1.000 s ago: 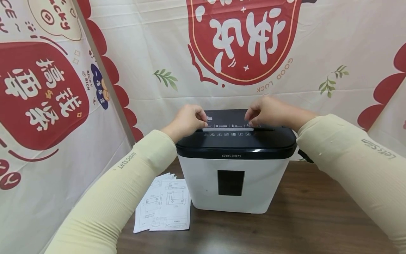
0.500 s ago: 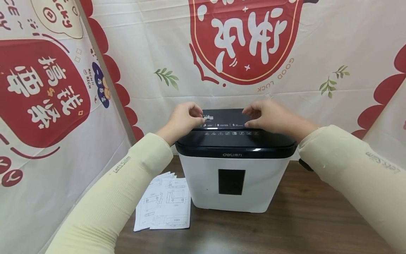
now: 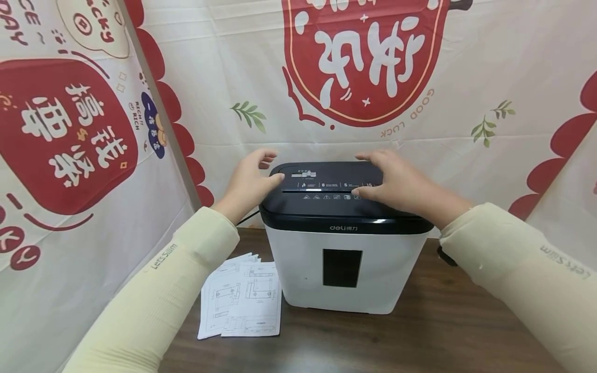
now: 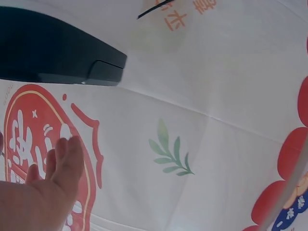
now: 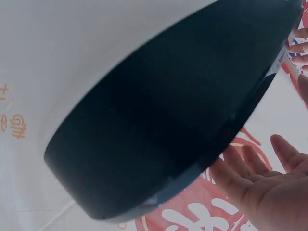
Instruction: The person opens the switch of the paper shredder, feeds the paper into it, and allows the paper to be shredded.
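Observation:
A paper shredder with a white bin and a black top stands on the wooden table. My left hand is held at the left end of the black top, fingers spread and holding nothing. Over the right part of the top is my right hand, thumb and fingers apart, also with nothing in them. In the head view, the feed slot runs between the two hands, with no sheet standing up from it. The right wrist view has the right hand's fingers beside the shredder's black top.
Printed sheets with technical drawings lie in a stack on the table, left of the shredder. A black cord shows behind its left side. Patterned cloth hangs behind and at the left.
The white paper edge at the slot has sunk out of sight. Both hands have loosened their fingers; the left has moved left, away from the slot, and the right has spread open.

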{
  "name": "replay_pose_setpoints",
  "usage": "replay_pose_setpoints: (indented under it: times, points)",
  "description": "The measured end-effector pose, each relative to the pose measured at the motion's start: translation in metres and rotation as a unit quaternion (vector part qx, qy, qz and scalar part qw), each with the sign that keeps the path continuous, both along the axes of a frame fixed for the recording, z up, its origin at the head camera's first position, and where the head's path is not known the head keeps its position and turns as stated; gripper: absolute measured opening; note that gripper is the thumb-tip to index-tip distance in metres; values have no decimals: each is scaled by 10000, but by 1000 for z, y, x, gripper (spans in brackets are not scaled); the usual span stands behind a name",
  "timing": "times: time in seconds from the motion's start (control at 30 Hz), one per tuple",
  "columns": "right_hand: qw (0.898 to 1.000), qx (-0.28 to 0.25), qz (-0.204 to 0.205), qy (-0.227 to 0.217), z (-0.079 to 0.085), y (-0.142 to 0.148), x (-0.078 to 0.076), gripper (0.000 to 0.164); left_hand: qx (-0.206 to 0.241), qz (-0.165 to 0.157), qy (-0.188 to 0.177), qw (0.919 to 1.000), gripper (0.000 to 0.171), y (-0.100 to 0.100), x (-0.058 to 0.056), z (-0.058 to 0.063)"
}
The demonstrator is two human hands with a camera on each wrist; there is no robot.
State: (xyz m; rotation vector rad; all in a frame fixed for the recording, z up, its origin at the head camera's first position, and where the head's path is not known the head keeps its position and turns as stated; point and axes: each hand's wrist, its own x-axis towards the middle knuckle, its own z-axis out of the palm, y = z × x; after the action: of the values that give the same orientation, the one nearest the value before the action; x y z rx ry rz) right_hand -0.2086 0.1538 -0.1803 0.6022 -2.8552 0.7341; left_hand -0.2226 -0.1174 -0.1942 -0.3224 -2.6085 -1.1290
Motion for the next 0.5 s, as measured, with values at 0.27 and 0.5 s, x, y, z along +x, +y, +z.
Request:
replay_pose_setpoints:
  times: [0.27, 0.5]
  points:
    - [9996, 187, 69, 196, -5, -6, 14, 79, -744, 241, 367, 9963, 50, -17, 7, -5]
    - [9971, 399, 156, 627, -13, -11, 27, 83, -1390, 491, 598, 9873, 53, -29, 13, -13]
